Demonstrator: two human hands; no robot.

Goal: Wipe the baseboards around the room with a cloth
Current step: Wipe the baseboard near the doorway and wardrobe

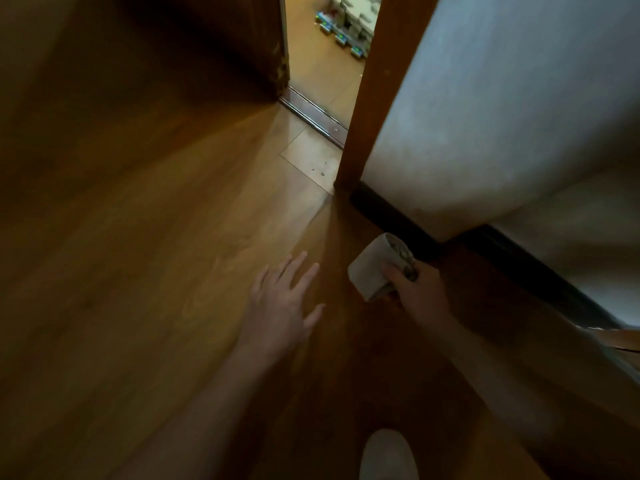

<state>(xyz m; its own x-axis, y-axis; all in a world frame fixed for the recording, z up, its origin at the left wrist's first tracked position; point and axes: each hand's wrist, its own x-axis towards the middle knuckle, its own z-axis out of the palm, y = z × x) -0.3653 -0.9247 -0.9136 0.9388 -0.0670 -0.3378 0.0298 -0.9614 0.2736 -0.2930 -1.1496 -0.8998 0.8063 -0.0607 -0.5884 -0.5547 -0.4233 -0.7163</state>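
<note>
A pale slipper toe [388,455] shows at the near edge of the wooden floor [138,271]. Further out, the left hand [282,301] is open, fingers spread, palm down over the floor; whether it touches the boards cannot be told. Just to its right, the right hand [420,291] is closed around a folded grey cloth [372,268], held near the dark baseboard [391,216] but apart from it. Above the baseboard rises a pale wall [502,116]. Beyond stands a brown door frame [377,98], with a metal threshold [313,114] and small boxes [341,38] in the next room.
</note>
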